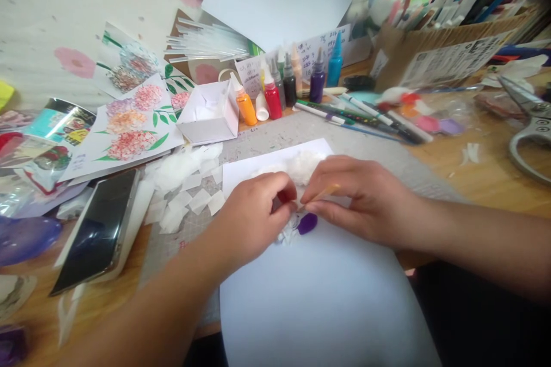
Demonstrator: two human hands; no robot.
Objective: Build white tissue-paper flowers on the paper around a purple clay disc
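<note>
A white paper sheet point(318, 298) lies in front of me, curving down over the table's near edge. My right hand point(357, 192) is closed on a thin yellowish stick point(329, 190) that slants toward my left fingertips. Thumb and forefinger of my left hand point(258, 212) pinch together at the stick's lower end; whatever they hold is hidden. Just below both hands sits a purple blob of paint point(307, 223), beside crumpled whitish bits point(287, 233). Behind the hands, a fluffy white tissue clump point(305, 166) rests on the sheet. White tissue squares point(200, 200) are scattered to the left.
Paint bottles, among them an orange one point(245, 106) and a red one point(272, 97), stand behind. A phone point(101, 229) leans at the left, near flower pictures point(129, 126) and a white box point(210, 114). Pens point(370, 114) and scissors point(531, 132) lie right, below a cardboard box point(447, 57).
</note>
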